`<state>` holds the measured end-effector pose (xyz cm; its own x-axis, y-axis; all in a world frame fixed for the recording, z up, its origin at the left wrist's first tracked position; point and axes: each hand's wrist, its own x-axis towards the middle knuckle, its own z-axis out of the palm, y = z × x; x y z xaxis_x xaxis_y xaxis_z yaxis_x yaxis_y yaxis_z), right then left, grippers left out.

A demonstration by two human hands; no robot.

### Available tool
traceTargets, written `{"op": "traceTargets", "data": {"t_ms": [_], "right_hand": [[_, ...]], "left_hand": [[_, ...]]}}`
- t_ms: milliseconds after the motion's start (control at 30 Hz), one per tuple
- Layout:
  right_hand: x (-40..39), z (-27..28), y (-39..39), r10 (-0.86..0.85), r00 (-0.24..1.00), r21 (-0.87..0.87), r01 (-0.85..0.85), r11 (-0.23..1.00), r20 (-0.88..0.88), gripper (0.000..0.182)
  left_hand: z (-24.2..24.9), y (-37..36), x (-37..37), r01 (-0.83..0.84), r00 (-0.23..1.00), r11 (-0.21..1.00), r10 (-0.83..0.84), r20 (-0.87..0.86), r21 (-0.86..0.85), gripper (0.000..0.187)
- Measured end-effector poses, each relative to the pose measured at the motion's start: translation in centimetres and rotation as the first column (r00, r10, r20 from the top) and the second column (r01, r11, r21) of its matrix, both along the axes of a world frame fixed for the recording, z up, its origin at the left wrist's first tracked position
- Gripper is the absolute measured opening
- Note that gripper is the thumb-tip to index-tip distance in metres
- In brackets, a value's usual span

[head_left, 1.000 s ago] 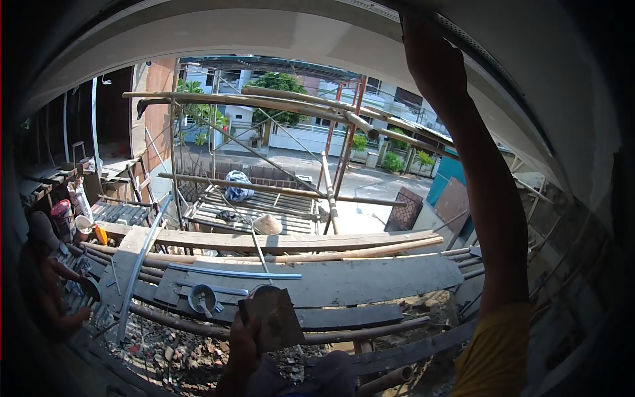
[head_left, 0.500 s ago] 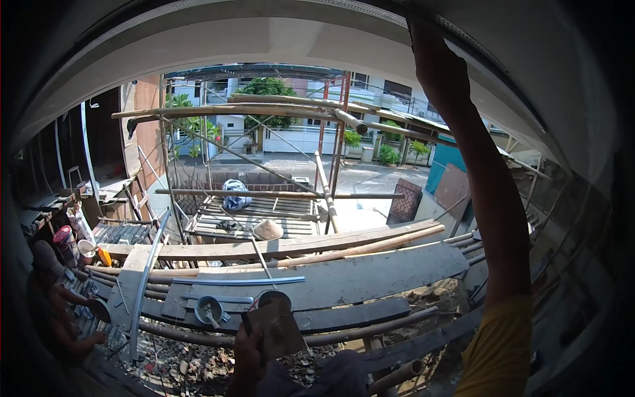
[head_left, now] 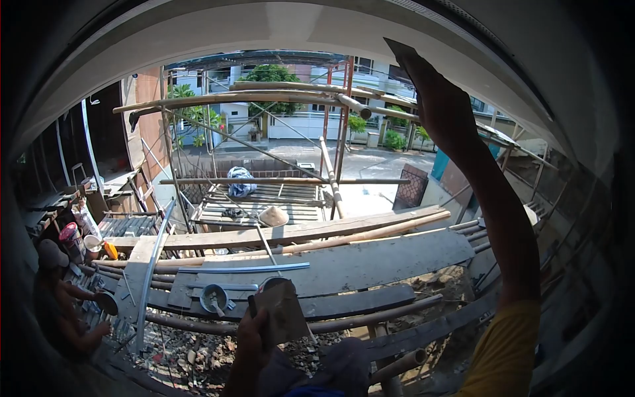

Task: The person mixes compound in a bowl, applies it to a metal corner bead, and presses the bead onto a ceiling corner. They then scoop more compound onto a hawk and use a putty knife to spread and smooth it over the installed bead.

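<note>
My right hand (head_left: 446, 109) is raised high at the upper right, fingers closed round a putty knife (head_left: 401, 58) with a thin, flat blade. The blade points up and left, just below the pale ceiling edge (head_left: 304, 30). Low in the middle, my left hand (head_left: 253, 336) grips a squarish flat plate (head_left: 286, 316) by a dark edge or handle. The plate is tilted over my lap and has greyish smears. Behind it, a round bucket (head_left: 272, 284) is partly hidden. A bowl with a tool in it (head_left: 213, 300) stands on the planks to the left.
Wide planks (head_left: 344, 268) and bamboo poles (head_left: 370, 238) cross in front of me, above rubble (head_left: 192, 357). Another person (head_left: 59, 298) in a cap sits at the left holding a round pan (head_left: 106, 303). Scaffold poles (head_left: 264, 98), a conical hat (head_left: 273, 216) and a street lie beyond.
My right hand has come down and away from the ceiling strip, bringing the putty knife's blade into view. My left hand and the plate have shifted slightly right and up as the view moved.
</note>
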<state>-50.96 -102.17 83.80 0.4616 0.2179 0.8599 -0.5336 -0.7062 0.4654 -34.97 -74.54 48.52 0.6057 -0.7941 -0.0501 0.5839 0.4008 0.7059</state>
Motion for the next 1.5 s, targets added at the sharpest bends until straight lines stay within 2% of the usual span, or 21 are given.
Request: {"op": "traceTargets", "data": {"t_ms": [100, 167, 200, 300, 367, 433, 500, 600, 633, 667, 700, 767, 800, 867, 967, 1067, 1167, 1333, 1400, 1433, 1500], "right_hand": [[0.4, -8.7, 4.8, 0.387, 0.858, 0.159, -0.353, 0.922, -0.338, 0.077], [1.0, -15.1, 7.4, 0.565, 0.665, 0.275, -0.498, 0.823, -0.487, 0.059], [0.7, -17.4, 9.1, 0.592, 0.575, 0.319, -0.510, 0.799, -0.565, 0.048], [1.3, -24.3, 10.4, 0.693, 0.460, 0.366, -0.612, 0.700, -0.555, 0.046], [1.1, -26.4, 9.4, 0.691, 0.517, 0.425, -0.547, 0.721, -0.506, 0.048], [0.6, -26.6, 7.3, 0.596, 0.549, 0.372, -0.472, 0.799, -0.586, 0.051], [0.0, -27.0, 5.4, 0.475, 0.575, 0.322, -0.353, 0.879, -0.666, 0.051], [-0.4, -28.4, 4.4, 0.547, 0.619, 0.498, -0.274, 0.823, -0.563, 0.047], [-0.7, -28.0, 5.7, 0.658, 0.744, 0.903, -0.197, 0.382, -0.116, 0.047], [-0.8, -28.1, 6.7, 0.445, 0.850, 0.954, -0.202, -0.220, 0.283, 0.046], [-0.7, -28.8, 7.2, 0.463, 0.843, 0.955, -0.181, -0.233, 0.273, 0.046], [-0.6, -30.1, 8.2, 0.014, 0.603, 0.314, -0.396, -0.863, 0.798, 0.041], [-0.2, -30.1, 9.7, -0.091, 0.586, 0.218, -0.435, -0.874, 0.806, 0.036], [-0.1, -32.1, 10.6, -0.204, 0.613, 0.053, -0.374, -0.926, 0.763, 0.037], [0.4, -32.3, 12.2, -0.261, 0.646, 0.006, -0.380, -0.925, 0.717, 0.030], [0.7, -36.1, 10.3, -0.346, 0.617, -0.082, -0.414, -0.907, 0.707, 0.014], [0.2, -33.3, 11.2, -0.345, 0.655, -0.120, -0.363, -0.924, 0.673, 0.014], [-0.5, -34.7, 8.9, -0.342, 0.561, -0.236, -0.254, -0.938, 0.754, 0.019], [-1.4, -33.2, 7.2, -0.301, 0.459, -0.250, -0.169, -0.953, 0.836, 0.029], [-1.8, -29.9, 7.8, -0.277, 0.516, -0.078, -0.374, -0.924, 0.811, 0.025], [-3.1, -26.7, 4.9, -0.052, 0.297, 0.094, -0.457, -0.885, 0.953, 0.039]], "left_hand": [[-1.0, -0.7, 1.1, 0.076, 0.991, 0.994, -0.083, -0.103, -0.074, 0.033], [-2.4, -1.3, 2.3, 0.324, 0.881, 0.860, -0.426, -0.205, -0.395, 0.033], [-2.3, -1.3, 1.9, 0.321, 0.877, 0.868, -0.423, -0.227, -0.378, 0.033], [-0.3, -2.2, 0.7, 0.265, 0.962, 0.895, -0.271, 0.034, -0.358, 0.033], [2.4, -1.5, 0.3, 0.177, 0.961, 0.938, -0.229, -0.152, -0.297, 0.032], [1.8, -1.1, 1.0, 0.133, 0.980, 0.966, -0.162, -0.116, -0.220, 0.033], [0.6, -0.7, 2.0, 0.147, 0.979, 0.923, -0.186, -0.078, -0.355, 0.035], [2.6, -0.8, 1.3, -0.296, 0.910, 0.934, 0.339, 0.239, -0.199, 0.041], [1.9, -1.2, 1.7, -0.419, 0.819, 0.887, 0.462, 0.341, -0.196, 0.044], [0.9, -1.4, 2.1, -0.536, 0.683, 0.832, 0.528, 0.504, -0.145, 0.045], [-0.5, -1.9, 2.5, -0.617, 0.570, 0.778, 0.548, 0.612, -0.121, 0.044], [-1.8, -3.3, 1.8, -0.829, 0.296, 0.554, 0.548, 0.783, -0.074, 0.042], [-1.5, -3.2, 1.2, -0.735, 0.430, 0.676, 0.525, 0.735, -0.052, 0.051], [-3.5, -3.9, 0.5, -0.691, 0.476, 0.721, 0.513, 0.715, -0.057, 0.047], [-5.0, -4.7, -0.9, -0.652, 0.340, 0.726, 0.538, 0.772, -0.219, 0.029], [-4.1, -5.2, -1.4, -0.296, 0.116, 0.813, 0.551, 0.826, -0.501, 0.031], [-3.3, -4.8, -0.9, -0.187, -0.099, 0.803, 0.558, 0.824, -0.566, 0.029], [-4.4, -2.9, 0.6, -0.355, -0.241, 0.872, 0.263, 0.934, -0.337, 0.023], [-7.1, -2.6, 1.5, -0.368, -0.151, 0.889, 0.234, 0.960, -0.274, 0.023], [-8.6, -2.3, 1.8, -0.378, -0.057, 0.901, 0.209, 0.976, -0.215, 0.024], [-11.8, -0.5, 2.3, -0.561, 0.204, 0.822, 0.017, 0.979, 0.102, 0.025]]}}
